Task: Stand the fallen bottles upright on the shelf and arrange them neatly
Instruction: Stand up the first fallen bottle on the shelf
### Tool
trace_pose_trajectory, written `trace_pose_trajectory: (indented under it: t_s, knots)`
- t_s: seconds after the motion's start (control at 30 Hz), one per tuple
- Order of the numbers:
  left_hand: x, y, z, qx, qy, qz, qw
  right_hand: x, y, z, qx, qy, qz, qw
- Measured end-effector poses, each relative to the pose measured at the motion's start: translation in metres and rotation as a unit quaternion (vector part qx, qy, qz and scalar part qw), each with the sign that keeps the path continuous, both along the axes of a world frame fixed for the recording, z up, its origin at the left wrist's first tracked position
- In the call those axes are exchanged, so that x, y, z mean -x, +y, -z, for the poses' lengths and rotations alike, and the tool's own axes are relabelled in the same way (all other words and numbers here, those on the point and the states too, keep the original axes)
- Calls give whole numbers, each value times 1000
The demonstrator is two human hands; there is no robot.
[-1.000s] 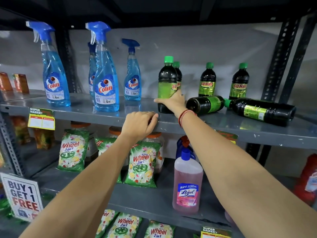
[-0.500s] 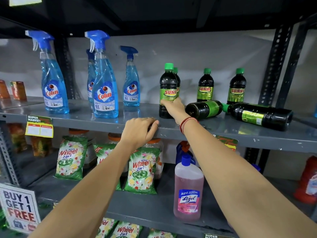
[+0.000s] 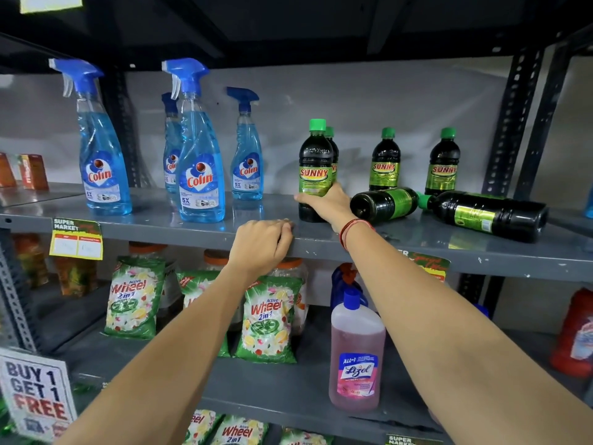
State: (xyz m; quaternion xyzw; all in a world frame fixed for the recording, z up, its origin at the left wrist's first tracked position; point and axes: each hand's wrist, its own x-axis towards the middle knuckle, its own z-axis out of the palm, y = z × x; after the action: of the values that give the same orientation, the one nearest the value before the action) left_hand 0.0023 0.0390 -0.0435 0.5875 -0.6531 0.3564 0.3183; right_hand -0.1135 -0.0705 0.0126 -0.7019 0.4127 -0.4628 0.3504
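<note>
Since a second ago, little has moved: our right hand (image 3: pixel 324 203) still grasps the upright front bottle (image 3: pixel 315 168) low on its body, on the grey shelf (image 3: pixel 481 252). Our left hand (image 3: pixel 264 245) stays curled over the shelf's front edge. Two fallen bottles (image 3: pixel 383 203) (image 3: pixel 487 215) lie just right of our grip.

Six dark bottles with green caps and green SUNNY labels sit right of centre on the grey shelf (image 3: pixel 417 242). The front bottle (image 3: pixel 316 170) stands upright, with a second bottle (image 3: pixel 333 152) upright directly behind it. Two back bottles (image 3: pixel 386 162) (image 3: pixel 444 163) stand upright farther right. A small fallen bottle (image 3: pixel 383 203) lies on its side, base leftward. A large fallen bottle (image 3: pixel 487 215) lies at far right, cap leftward.
</note>
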Motion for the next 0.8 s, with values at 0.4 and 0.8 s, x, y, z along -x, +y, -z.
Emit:
trace_pose_trajectory:
  t_s: [0.4, 0.8]
  knots:
    - [-2, -6, 3, 11, 7, -41, 999, 7, 22, 11, 57, 41, 12, 997]
    - [0, -2, 1, -13, -3, -23, 1000, 25, 48, 2, 37, 62, -29, 997]
